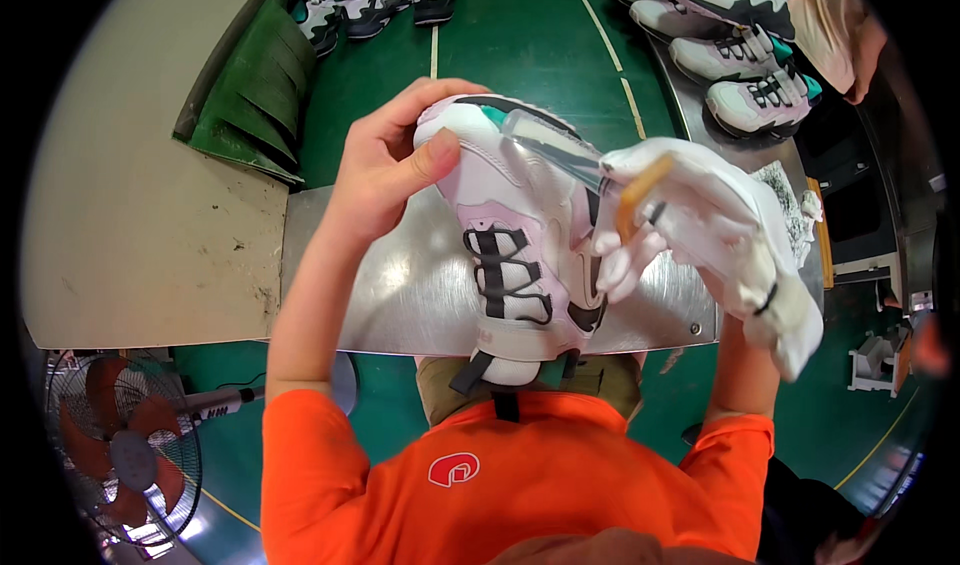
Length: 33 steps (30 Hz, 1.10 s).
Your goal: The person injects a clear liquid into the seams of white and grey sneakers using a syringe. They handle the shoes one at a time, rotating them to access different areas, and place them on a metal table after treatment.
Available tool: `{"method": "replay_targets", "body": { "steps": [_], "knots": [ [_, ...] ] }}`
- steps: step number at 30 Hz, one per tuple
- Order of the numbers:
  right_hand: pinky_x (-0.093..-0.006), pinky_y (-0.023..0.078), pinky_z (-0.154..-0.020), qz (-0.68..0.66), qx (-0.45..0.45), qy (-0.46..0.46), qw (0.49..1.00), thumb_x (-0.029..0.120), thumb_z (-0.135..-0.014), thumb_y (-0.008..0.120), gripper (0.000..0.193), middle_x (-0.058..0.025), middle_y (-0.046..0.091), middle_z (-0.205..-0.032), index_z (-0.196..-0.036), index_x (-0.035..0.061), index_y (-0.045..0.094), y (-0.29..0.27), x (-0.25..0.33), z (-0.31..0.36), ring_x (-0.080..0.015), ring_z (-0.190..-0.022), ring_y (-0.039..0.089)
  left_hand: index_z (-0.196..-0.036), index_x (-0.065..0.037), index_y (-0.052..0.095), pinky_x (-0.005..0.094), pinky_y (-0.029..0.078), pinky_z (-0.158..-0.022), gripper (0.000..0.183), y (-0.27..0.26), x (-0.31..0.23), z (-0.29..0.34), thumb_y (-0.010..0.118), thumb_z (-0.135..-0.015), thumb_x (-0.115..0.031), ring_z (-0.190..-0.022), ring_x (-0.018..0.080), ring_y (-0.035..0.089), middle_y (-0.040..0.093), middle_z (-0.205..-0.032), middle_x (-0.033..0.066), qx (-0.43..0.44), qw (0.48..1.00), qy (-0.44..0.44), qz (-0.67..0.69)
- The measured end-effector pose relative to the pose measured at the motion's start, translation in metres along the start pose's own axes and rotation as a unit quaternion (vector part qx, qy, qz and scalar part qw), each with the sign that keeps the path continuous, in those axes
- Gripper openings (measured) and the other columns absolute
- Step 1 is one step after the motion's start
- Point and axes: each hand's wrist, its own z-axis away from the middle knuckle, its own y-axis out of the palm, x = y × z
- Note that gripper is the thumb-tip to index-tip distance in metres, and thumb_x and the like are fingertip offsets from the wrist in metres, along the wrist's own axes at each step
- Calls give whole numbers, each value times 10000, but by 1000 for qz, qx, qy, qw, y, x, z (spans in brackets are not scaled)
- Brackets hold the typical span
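Note:
A white and pale lilac sneaker (508,190) with black laces is held up in front of me, its toe pointing away and its heel end toward my body. My bare left hand (385,160) grips the toe, thumb on the upper and fingers round the sole edge. On my right hand (690,210) is a white glove. Its closed fingers hold a slim, clear tool (555,148) with a teal tip, which reaches the side of the toe. A tan strip (640,197) crosses the gloved fingers; its kind is unclear.
A steel ledge (390,285) borders the green conveyor belt (510,35). Several sneakers (368,3) stand at its far left, and more sneakers (755,100) line the right-hand shelf. Another person's arm (866,55) is at far right. A fan (130,455) stands lower left.

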Motion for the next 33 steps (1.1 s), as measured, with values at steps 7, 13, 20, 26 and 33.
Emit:
{"method": "replay_targets", "body": {
  "steps": [7, 13, 20, 26, 33],
  "knots": [
    [-417, 598, -668, -92, -21, -20, 995, 542, -632, 774, 1025, -271, 583, -982, -1323, -117, 400, -15, -43, -21, -341, -788, 668, -1288, 42, 521, 268, 465, -894, 505, -13, 50, 19, 640, -938, -304, -1020, 145, 606, 633, -1135, 89, -143, 980, -44, 132],
    [-432, 577, -681, -105, -8, -14, 994, 406, -638, 699, 912, -297, 589, -1005, -1296, -158, 417, -26, -65, -25, -363, -793, 653, -1294, 55, 506, 272, 472, -899, 463, -16, 73, 23, 572, -981, -280, -1021, 152, 612, 634, -1139, 100, -211, 958, -82, 176],
    [-433, 577, -621, -68, -32, 47, 996, 447, -730, 698, 857, -303, 585, -955, -1275, -148, 408, -37, -76, -21, -366, -733, 649, -1289, 57, 513, 261, 490, -877, 449, -20, 86, 26, 525, -1004, -289, -1012, 140, 614, 635, -1132, 102, -243, 940, -143, 192],
    [-430, 577, -581, -56, -50, 57, 996, 455, -806, 693, 806, -300, 584, -937, -1259, -144, 399, -40, -77, -15, -365, -710, 648, -1230, 48, 555, 255, 487, -864, 413, -18, 86, 24, 527, -1004, -297, -981, 128, 615, 649, -1087, 87, -256, 930, -155, 212],
    [-441, 575, -596, -83, -23, 9, 996, 456, -843, 642, 790, -256, 571, -1056, -1297, -131, 371, -52, -80, -2, -362, -840, 634, -1168, 36, 582, 244, 481, -841, 365, -14, 81, 19, 530, -1005, -287, -950, 110, 607, 651, -1050, 70, -255, 929, -162, 212]
  ]
}}
